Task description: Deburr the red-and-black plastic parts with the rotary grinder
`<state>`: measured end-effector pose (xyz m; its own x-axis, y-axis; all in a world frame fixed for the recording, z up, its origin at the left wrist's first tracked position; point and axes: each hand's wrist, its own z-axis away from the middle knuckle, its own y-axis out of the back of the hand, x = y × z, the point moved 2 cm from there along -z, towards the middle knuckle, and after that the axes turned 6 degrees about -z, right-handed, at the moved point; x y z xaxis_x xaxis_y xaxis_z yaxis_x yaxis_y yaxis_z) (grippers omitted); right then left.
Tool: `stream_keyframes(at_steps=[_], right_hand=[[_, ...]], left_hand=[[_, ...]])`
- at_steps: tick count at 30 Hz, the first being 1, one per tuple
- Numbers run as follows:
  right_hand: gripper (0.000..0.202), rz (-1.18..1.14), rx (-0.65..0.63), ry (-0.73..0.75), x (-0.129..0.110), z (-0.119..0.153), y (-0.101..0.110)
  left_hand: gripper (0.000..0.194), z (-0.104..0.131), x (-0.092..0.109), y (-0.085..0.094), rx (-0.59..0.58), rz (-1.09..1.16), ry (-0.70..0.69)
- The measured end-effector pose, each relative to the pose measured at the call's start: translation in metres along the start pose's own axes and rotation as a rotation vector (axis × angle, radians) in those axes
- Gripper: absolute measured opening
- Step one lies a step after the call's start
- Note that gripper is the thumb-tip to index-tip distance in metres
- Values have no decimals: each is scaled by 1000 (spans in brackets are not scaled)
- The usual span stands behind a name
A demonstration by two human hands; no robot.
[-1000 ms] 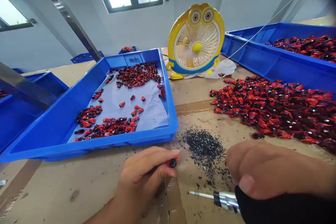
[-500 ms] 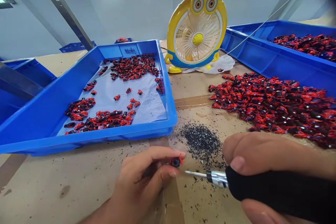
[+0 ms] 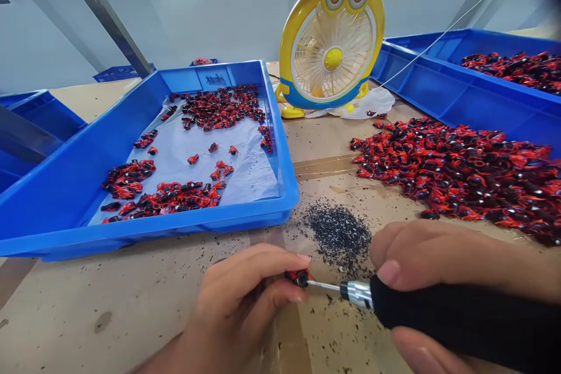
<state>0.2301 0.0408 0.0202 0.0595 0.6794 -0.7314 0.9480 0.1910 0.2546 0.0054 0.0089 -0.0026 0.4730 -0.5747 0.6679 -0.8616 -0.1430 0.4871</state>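
Between thumb and forefinger, my left hand [image 3: 245, 286] pinches a small black and red part [image 3: 300, 276], its round black end turned to the right. Wrapped around the thick black handle of a power screwdriver [image 3: 421, 310] is my right hand [image 3: 438, 257]. The thin metal bit [image 3: 323, 285] points left and its tip meets the part's round end; how deep it sits is hidden. Under and behind the bit, a heap of black shavings [image 3: 337, 234] lies on the brown tabletop [image 3: 144, 298].
A blue tray [image 3: 287, 187] with a white liner holds similar parts at left. A large pile of black and red parts [image 3: 456, 169] spreads at right, before another blue tray [image 3: 438, 82]. A yellow fan [image 3: 333, 59] stands at the back between the trays.
The screwdriver's bit has moved left and slightly up, from a small gap to contact with the part. The part has turned a little in my left fingers, and the view has shifted slightly.
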Motion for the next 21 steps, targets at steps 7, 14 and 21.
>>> stream_keyframes(at_steps=[7,14,21], right_hand=[[27,-55,-161,109,8,-1,6],[22,-79,-72,76,6,2,0],[25,20,-230,131,1,1,9]], left_hand=[[16,3,0,0,-43,11,2],[15,1,3,1,-41,37,-28],[16,3,3,2,-44,59,-9]])
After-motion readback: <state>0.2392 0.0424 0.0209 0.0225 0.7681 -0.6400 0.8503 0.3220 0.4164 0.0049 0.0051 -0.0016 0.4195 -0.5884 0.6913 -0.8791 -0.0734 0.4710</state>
